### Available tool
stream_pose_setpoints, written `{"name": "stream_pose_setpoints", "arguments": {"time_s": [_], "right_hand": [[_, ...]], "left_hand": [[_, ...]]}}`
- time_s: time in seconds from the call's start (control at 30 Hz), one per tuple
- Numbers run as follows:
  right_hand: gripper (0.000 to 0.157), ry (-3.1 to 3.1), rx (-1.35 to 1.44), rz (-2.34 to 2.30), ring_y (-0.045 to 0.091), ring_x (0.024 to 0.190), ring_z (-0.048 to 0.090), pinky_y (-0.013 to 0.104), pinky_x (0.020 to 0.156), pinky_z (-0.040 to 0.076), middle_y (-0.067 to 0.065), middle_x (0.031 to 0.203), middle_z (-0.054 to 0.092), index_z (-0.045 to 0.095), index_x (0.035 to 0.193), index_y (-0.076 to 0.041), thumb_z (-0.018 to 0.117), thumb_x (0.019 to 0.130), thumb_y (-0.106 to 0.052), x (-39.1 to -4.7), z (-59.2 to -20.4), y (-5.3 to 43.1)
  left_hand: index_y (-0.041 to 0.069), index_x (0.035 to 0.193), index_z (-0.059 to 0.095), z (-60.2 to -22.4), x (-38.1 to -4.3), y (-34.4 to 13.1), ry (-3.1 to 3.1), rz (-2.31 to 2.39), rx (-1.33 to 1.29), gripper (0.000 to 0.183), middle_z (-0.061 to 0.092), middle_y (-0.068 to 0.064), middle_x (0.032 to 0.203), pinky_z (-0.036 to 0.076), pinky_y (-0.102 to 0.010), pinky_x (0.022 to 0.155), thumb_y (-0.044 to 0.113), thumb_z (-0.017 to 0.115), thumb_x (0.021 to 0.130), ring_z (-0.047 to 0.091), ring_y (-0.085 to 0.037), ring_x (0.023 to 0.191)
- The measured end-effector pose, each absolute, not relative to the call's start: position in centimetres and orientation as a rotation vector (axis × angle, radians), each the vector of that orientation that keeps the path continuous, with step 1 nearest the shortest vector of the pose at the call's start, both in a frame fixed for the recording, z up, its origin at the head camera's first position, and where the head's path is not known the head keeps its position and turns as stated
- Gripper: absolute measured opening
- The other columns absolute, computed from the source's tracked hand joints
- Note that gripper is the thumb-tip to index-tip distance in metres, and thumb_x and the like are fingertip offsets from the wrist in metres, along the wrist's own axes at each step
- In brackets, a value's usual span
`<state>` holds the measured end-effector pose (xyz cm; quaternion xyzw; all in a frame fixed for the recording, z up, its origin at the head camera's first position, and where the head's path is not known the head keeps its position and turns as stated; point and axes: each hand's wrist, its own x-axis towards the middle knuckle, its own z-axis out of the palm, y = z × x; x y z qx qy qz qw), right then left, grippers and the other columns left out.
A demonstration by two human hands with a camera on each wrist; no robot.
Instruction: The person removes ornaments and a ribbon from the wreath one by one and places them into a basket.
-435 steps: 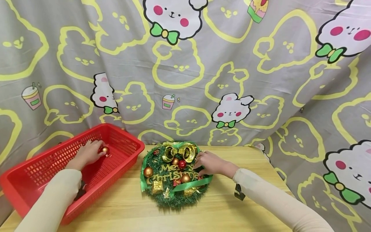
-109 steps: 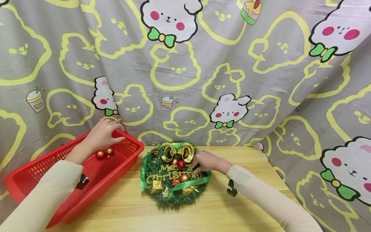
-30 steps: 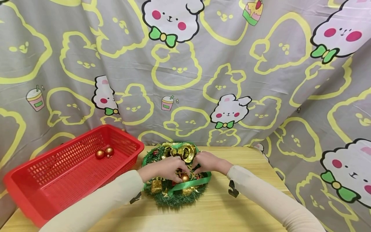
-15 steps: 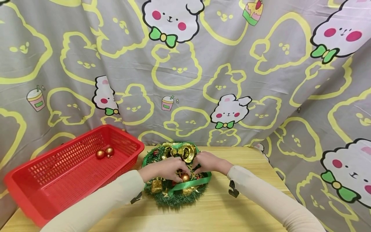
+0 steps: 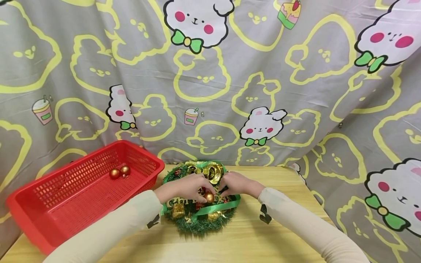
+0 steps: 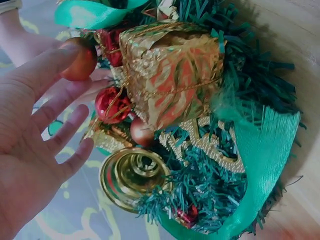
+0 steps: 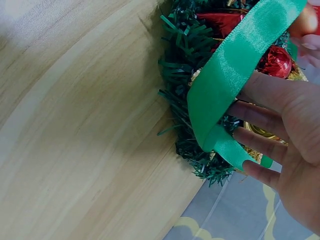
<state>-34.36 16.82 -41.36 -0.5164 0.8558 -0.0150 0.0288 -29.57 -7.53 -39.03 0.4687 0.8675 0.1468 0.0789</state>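
Observation:
In the head view, my left hand [image 5: 189,187] is over the middle of a green tinsel Christmas wreath [image 5: 200,228], pinching a copper-gold bauble [image 5: 209,197] between thumb and fingers. The left wrist view shows that bauble [image 6: 85,65] at the fingertips, the other fingers spread apart. My right hand [image 5: 238,183] grips the wreath's right side; in the right wrist view its fingertips reach into the tinsel beside the green ribbon [image 7: 220,95]. Gold bells [image 5: 215,173], a red bauble [image 6: 112,105], a smaller copper bauble [image 6: 142,131] and a gold gift box [image 6: 175,80] decorate the wreath.
A red perforated plastic basket [image 5: 82,204] stands left of the wreath, with two copper-gold baubles [image 5: 120,171] inside. Both rest on a light wooden table [image 5: 197,252]. A grey cartoon-print curtain [image 5: 210,109] hangs behind.
Earlier my left hand put baubles into the basket, which now holds two, and came back to the wreath. Now it has shifted slightly, lifting another bauble a little. The right hand has stayed.

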Motion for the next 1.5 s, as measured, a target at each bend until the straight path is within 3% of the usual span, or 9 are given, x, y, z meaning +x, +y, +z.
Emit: {"name": "stream_pose_setpoints", "arguments": {"time_s": [0.43,0.7,0.93,1.33,1.5], "right_hand": [[0.028,2.653,-1.587,-0.022,0.016,0.094,0.075,0.029,0.084,0.058,0.004,0.102,0.08,0.081,0.106,-0.01,0.08,0.087,-0.03,-34.5,-41.6,16.9],[0.027,2.695,-1.593,0.014,0.018,0.099,0.072,0.034,0.09,0.056,0.002,0.105,0.079,0.08,0.109,-0.012,0.079,0.09,-0.031,-33.9,-41.7,17.2],[0.028,2.702,-1.631,0.011,0.02,0.103,0.071,0.037,0.094,0.056,0.003,0.108,0.079,0.078,0.112,-0.01,0.077,0.092,-0.028,-33.6,-42.1,17.5],[0.027,2.696,-1.675,-0.034,0.021,0.102,0.07,0.036,0.089,0.057,0.005,0.108,0.079,0.077,0.114,-0.009,0.075,0.093,-0.026,-33.7,-42.8,18.0],[0.028,2.699,-1.665,-0.018,0.021,0.103,0.07,0.036,0.09,0.056,0.005,0.108,0.079,0.078,0.114,-0.009,0.076,0.093,-0.026,-33.5,-42.3,18.0]], "left_hand": [[0.018,0.125,0.073,-37.3,-29.6,-9.6,2.67,0.511,1.45,0.035,0.073,0.004,0.118,0.053,-0.038,0.094,0.023,0.079,0.091,0.067,-0.019,0.108],[0.015,0.124,0.074,-35.7,-29.3,-11.1,2.757,0.519,1.438,0.036,0.073,0.004,0.122,0.048,-0.046,0.104,0.023,0.079,0.089,0.063,-0.02,0.117],[0.021,0.127,0.072,-34.7,-29.1,-12.7,2.828,0.499,1.34,0.039,0.072,0.005,0.127,0.05,-0.045,0.098,0.027,0.079,0.089,0.061,-0.02,0.114],[0.019,0.126,0.073,-34.2,-29.3,-16.4,2.918,0.538,1.255,0.038,0.073,0.004,0.12,0.049,-0.046,0.095,0.024,0.08,0.089,0.06,-0.021,0.109],[0.017,0.126,0.073,-33.6,-29.4,-18.2,2.92,0.628,1.193,0.038,0.072,0.001,0.125,0.048,-0.052,0.102,0.02,0.08,0.089,0.062,-0.026,0.116]]}}
